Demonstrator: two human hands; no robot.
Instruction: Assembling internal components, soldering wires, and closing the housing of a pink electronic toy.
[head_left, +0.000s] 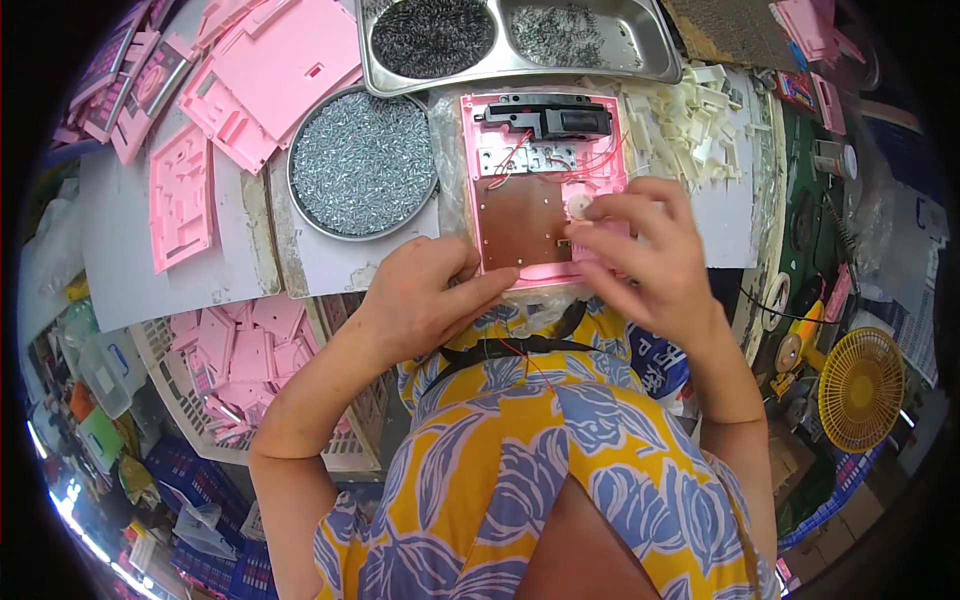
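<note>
A pink plastic casing point(548, 272) lies on the table before me, holding a brown circuit board point(523, 222), a black plastic mechanism point(548, 118), metal battery contact plates point(548, 158) and thin red wires. My left hand point(425, 298) grips the casing's near left corner, its index finger stretched along the near edge by the board. Above the casing's right side is my right hand point(645, 250), slightly blurred, its fingers apart with nothing visible between them. Its fingertips are beside a small round white part point(578, 206); whether they touch it I cannot tell.
Left of the casing stands a round tray of silver screws point(362, 163). Behind it, a metal tray point(648, 62) holds dark springs and small silver pieces. White plastic parts point(690, 125) are heaped right. Pink panels point(285, 70) lie far left; a crate point(225, 445) holds more.
</note>
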